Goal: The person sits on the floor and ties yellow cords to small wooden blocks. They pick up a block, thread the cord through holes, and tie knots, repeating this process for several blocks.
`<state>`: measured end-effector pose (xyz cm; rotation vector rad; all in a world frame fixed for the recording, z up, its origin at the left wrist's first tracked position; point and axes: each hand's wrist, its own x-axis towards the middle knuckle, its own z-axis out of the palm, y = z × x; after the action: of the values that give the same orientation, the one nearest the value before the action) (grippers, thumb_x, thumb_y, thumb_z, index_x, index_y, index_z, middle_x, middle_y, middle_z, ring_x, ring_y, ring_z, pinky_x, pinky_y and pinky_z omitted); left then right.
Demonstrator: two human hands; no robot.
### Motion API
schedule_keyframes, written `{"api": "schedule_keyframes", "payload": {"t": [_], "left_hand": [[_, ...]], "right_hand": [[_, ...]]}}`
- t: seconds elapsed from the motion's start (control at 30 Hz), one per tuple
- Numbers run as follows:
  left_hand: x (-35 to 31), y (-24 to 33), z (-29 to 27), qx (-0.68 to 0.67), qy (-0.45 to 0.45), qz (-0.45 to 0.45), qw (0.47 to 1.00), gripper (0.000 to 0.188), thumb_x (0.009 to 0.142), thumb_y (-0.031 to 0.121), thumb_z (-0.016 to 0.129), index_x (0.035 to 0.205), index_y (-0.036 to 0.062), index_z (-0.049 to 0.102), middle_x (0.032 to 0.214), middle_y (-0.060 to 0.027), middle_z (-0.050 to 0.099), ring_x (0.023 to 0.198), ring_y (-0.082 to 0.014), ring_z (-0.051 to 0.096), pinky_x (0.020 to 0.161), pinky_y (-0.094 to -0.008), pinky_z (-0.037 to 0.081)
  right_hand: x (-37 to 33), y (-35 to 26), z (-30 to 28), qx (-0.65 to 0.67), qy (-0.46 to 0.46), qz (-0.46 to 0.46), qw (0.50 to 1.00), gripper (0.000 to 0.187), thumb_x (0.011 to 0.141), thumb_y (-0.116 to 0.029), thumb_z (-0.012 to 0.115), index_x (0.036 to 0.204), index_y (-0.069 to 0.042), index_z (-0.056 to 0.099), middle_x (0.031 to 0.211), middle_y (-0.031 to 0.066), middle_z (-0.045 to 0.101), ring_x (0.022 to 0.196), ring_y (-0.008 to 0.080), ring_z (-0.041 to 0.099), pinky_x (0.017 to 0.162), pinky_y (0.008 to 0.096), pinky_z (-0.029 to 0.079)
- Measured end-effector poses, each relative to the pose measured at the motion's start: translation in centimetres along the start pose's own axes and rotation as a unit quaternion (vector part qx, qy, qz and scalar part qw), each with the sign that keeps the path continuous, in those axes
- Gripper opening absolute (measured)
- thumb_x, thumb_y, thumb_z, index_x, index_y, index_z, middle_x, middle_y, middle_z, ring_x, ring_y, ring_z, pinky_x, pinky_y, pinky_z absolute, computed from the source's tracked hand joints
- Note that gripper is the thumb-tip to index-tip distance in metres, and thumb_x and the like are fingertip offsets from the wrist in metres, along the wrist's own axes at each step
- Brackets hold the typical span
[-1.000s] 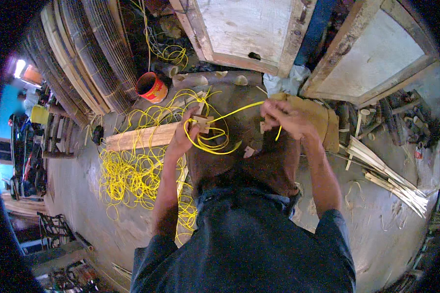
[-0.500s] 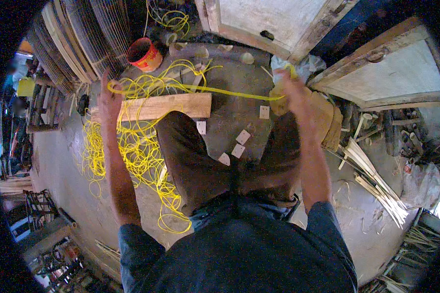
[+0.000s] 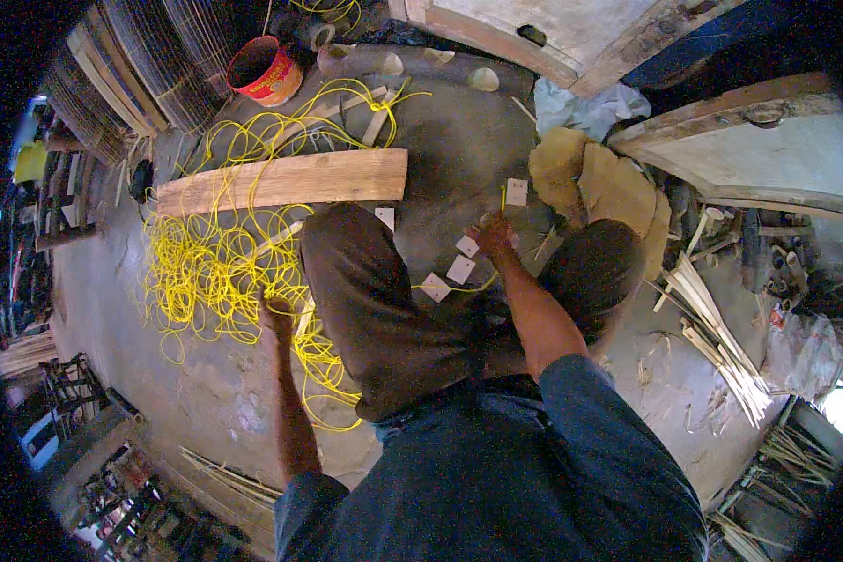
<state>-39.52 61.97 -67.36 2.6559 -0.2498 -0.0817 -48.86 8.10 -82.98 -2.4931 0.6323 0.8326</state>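
Observation:
A loose tangle of thin yellow cord [image 3: 192, 272] lies on the floor to the left of my knees. My left hand [image 3: 277, 317] is at the right side of this tangle, its fingers curled in on the yellow strands. Between my knees, my right hand [image 3: 494, 234] is closed on a piece of the cord. A short end sticks up past its fingers, and a length hangs below it toward my lap. Small pale square plates with holes lie near the right hand: one plate [image 3: 516, 192] just beyond it, another plate [image 3: 460, 271] closer to me.
A wooden plank [image 3: 286, 180] lies ahead on the left, with cord loops over it. Behind it stands a red bucket [image 3: 270, 73]. Brown cardboard [image 3: 618, 187] lies beyond my right knee. Split pale strips [image 3: 717, 328] are on the floor at the right, and framed panels [image 3: 777, 155] lean at the back right.
Both hands have come down and nearer to me. The right moved left to between the knees, the left moved to the tangle's edge. The cord stretched between them has dropped.

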Motion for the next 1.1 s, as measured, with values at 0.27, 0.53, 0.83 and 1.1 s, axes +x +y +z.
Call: {"api": "schedule_keyframes", "payload": {"t": [0.27, 0.53, 0.83, 1.1], "left_hand": [[-2.4, 1.6, 3.7, 0.15, -0.232, -0.009, 0.961, 0.092, 0.07, 0.024, 0.075, 0.144, 0.0083, 0.023, 0.142, -0.0248, 0.031, 0.13, -0.0387, 0.034, 0.105, -0.044, 0.034], [7.0, 27.6, -8.0, -0.254, 0.053, -0.058, 0.964, 0.029, 0.092, 0.02, 0.053, 0.113, 0.0022, 0.058, 0.102, -0.0182, 0.061, 0.096, -0.0303, 0.059, 0.084, -0.0399, 0.046], [7.6, 41.1, -3.7, -0.472, -0.268, -0.069, 0.837, 0.05, 0.097, 0.045, 0.037, 0.121, 0.0031, 0.051, 0.101, -0.0164, 0.059, 0.091, -0.0242, 0.057, 0.076, -0.0332, 0.045], [10.0, 44.3, -8.9, -0.771, -0.335, -0.128, 0.526, 0.048, 0.098, 0.048, 0.035, 0.113, 0.0084, 0.055, 0.08, -0.0082, 0.059, 0.065, -0.0151, 0.052, 0.055, -0.0255, 0.043]], "right_hand": [[-4.8, -5.0, -5.0, 0.204, 0.091, -0.008, 0.975, 0.077, 0.075, -0.049, 0.068, 0.13, -0.003, 0.038, 0.106, 0.0175, 0.06, 0.095, 0.0344, 0.06, 0.079, 0.0453, 0.048], [-13.6, -13.8, -23.6, 0.241, 0.31, -0.185, 0.901, 0.053, 0.075, -0.033, 0.073, 0.11, -0.004, 0.046, 0.093, 0.0158, 0.061, 0.085, 0.0362, 0.062, 0.072, 0.0443, 0.049], [-26.3, -17.2, -30.1, 0.274, 0.346, -0.295, 0.847, 0.042, 0.081, -0.024, 0.068, 0.113, -0.007, 0.048, 0.097, 0.0129, 0.058, 0.093, 0.0305, 0.058, 0.079, 0.0405, 0.046], [-30.9, -13.4, -36.5, 0.327, 0.463, -0.22, 0.794, 0.027, 0.095, -0.018, 0.049, 0.119, -0.006, 0.054, 0.077, 0.0058, 0.059, 0.067, 0.0124, 0.053, 0.061, 0.0281, 0.044]]}}
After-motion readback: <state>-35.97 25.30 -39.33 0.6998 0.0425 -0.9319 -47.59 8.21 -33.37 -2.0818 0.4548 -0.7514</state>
